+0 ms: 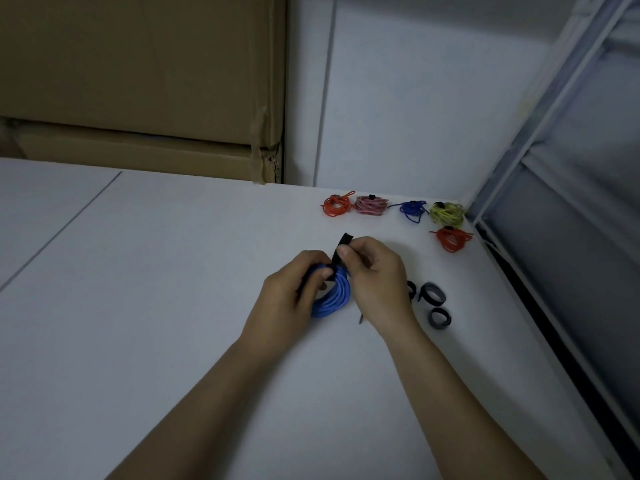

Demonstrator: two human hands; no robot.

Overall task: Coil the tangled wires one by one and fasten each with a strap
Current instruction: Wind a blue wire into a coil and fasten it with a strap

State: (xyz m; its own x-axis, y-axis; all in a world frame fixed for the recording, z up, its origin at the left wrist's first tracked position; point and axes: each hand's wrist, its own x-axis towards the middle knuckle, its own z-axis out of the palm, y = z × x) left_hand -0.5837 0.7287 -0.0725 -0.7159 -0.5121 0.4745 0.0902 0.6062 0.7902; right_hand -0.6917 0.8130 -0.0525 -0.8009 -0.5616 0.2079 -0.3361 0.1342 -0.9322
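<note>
text: none legible | labels: none | numbers: none

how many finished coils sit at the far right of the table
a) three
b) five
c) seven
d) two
b) five: an orange coil, a pink coil, a dark blue coil, a yellow coil and a red coil lie near the table corner, apart from the blue coil in hand.
</note>
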